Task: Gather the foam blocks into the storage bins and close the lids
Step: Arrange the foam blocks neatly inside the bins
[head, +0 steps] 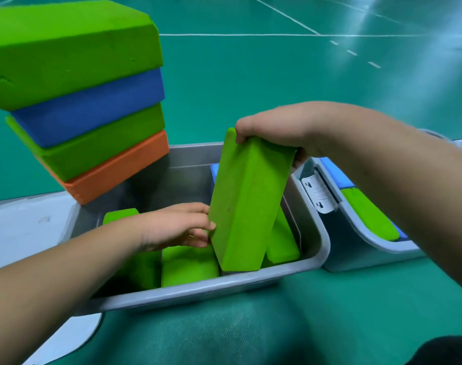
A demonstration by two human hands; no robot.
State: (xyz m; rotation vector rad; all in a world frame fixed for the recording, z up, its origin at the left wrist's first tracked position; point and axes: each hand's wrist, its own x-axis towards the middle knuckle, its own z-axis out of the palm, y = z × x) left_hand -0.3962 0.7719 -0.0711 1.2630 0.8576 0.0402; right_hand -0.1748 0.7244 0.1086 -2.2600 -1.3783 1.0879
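A grey storage bin sits in front of me with several green foam blocks lying inside. My right hand grips the top end of a tall green block that stands tilted in the bin. My left hand reaches into the bin, fingers touching that block's lower left side. A stack of foam blocks, green, blue, green and orange from the top, rests at the bin's back left corner. A second grey bin on the right holds green and blue blocks.
The open lid of the near bin lies flat to the left. A white latch sits between the two bins. Green sports flooring with white lines surrounds everything. A dark shape, perhaps my knee, shows at bottom right.
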